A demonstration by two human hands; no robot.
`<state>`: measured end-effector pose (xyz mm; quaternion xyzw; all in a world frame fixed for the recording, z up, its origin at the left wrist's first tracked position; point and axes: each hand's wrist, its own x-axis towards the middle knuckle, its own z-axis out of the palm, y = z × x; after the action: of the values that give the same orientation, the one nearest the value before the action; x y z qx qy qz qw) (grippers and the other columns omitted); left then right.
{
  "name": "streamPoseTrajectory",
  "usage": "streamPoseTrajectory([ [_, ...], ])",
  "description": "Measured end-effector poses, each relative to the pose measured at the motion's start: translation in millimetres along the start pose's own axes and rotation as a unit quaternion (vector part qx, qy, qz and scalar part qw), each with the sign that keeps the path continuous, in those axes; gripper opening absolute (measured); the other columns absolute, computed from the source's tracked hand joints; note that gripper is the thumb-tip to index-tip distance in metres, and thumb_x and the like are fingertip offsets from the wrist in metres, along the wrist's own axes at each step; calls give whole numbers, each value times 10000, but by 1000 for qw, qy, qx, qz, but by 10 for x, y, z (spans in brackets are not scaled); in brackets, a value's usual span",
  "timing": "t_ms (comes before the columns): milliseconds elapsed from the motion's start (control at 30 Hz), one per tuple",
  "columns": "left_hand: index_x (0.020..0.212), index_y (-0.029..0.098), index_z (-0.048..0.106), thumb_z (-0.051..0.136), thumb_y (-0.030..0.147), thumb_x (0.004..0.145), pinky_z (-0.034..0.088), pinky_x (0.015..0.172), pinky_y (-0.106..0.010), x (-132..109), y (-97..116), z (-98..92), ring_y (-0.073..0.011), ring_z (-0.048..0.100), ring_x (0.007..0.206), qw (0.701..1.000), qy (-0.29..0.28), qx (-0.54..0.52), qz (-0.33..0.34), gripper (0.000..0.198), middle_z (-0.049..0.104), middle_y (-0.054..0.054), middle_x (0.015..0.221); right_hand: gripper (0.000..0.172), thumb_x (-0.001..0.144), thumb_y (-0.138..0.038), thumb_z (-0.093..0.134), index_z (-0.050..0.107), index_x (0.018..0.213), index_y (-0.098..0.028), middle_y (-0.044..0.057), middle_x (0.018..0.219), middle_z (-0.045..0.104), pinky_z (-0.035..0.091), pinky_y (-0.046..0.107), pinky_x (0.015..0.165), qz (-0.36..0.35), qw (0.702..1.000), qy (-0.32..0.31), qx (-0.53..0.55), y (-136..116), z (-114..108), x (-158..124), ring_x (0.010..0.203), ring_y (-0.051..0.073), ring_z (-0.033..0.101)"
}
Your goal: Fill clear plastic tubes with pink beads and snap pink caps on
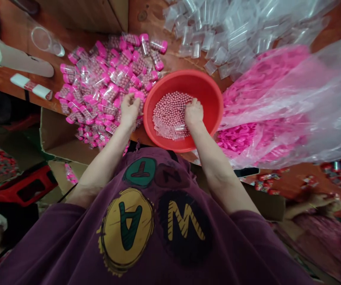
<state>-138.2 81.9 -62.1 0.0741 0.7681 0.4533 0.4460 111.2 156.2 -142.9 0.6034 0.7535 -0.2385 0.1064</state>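
A red plastic bowl [214, 122] holds many small pink beads [173, 107]. A few clear containers [180, 128] lie among them. Inside the bowl, my right hand [194, 111] is closed at the right side of the beads; whatever its fingers grip is hidden. My left hand [129, 111], just outside the bowl's left rim, has its fingers closed on a small clear jar with a pink cap [138, 95]. Beyond and to the left of that hand spreads a heap of similar bead-filled jars [99, 87].
Empty clear containers [215, 39] are piled at the back right. Clear plastic bags [315, 91] cover pink plastic pieces [238, 136] at right. A pale bottle [19, 57] lies at left. A cardboard box [60, 134] sits below the table edge. Another person's hand [330, 202] shows lower right.
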Motion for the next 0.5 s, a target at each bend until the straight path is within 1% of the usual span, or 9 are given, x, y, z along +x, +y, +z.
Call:
streamPoseTrajectory([
  [67, 1247, 247, 641, 835, 475, 987, 533, 624, -209, 24, -88, 15, -107, 642, 734, 1000, -11, -6, 0, 397, 649, 24, 867, 412, 1038, -24, 356, 746, 1165, -59, 281, 1366, 680, 523, 642, 1203, -57, 997, -29, 47, -244, 147, 53, 1350, 409, 642],
  [133, 1299, 258, 638, 836, 578, 974, 571, 660, -227, 70, -121, -3, -128, 678, 780, 1000, -23, -6, 8, 497, 661, 6, 895, 347, 1033, -51, 422, 746, 1143, -108, 242, 1365, 682, 529, 614, 1217, -113, 987, -64, 98, -499, 318, 61, 1311, 376, 652],
  [200, 1330, 266, 637, 813, 632, 977, 606, 711, -260, 146, -114, -44, -149, 705, 828, 999, -33, -1, 33, 538, 665, -8, 924, 297, 989, -67, 516, 744, 1169, -129, 217, 1376, 678, 546, 578, 1209, -152, 974, -89, 140, -659, 462, 33, 1280, 351, 654],
  [233, 1333, 266, 640, 803, 644, 982, 620, 738, -278, 197, -103, -66, -160, 715, 853, 998, -36, 2, 51, 541, 665, -15, 936, 295, 960, -83, 572, 741, 1196, -133, 207, 1372, 679, 552, 565, 1205, -161, 969, -90, 166, -688, 515, 9, 1273, 344, 652],
  [333, 1324, 259, 654, 783, 650, 990, 646, 797, -323, 401, -78, -109, -183, 734, 904, 994, -32, 11, 102, 530, 664, -32, 961, 371, 908, -208, 730, 731, 1276, -165, 169, 1316, 706, 569, 571, 1176, -157, 949, -57, 269, -606, 578, -92, 1241, 338, 648],
  [433, 1342, 267, 663, 765, 665, 987, 660, 849, -358, 625, -86, -122, -206, 757, 950, 990, -25, 26, 138, 543, 678, -39, 984, 441, 898, -339, 796, 728, 1315, -215, 126, 1264, 734, 584, 583, 1132, -145, 925, -6, 350, -435, 519, -215, 1180, 321, 656],
  [500, 1380, 280, 665, 751, 678, 986, 665, 932, -403, 735, -92, -148, -239, 773, 1046, 982, -45, 48, 180, 566, 709, -54, 1040, 463, 885, -388, 807, 728, 1311, -226, 113, 1239, 745, 595, 576, 1099, -139, 912, 16, 385, -354, 447, -293, 1133, 306, 665],
])
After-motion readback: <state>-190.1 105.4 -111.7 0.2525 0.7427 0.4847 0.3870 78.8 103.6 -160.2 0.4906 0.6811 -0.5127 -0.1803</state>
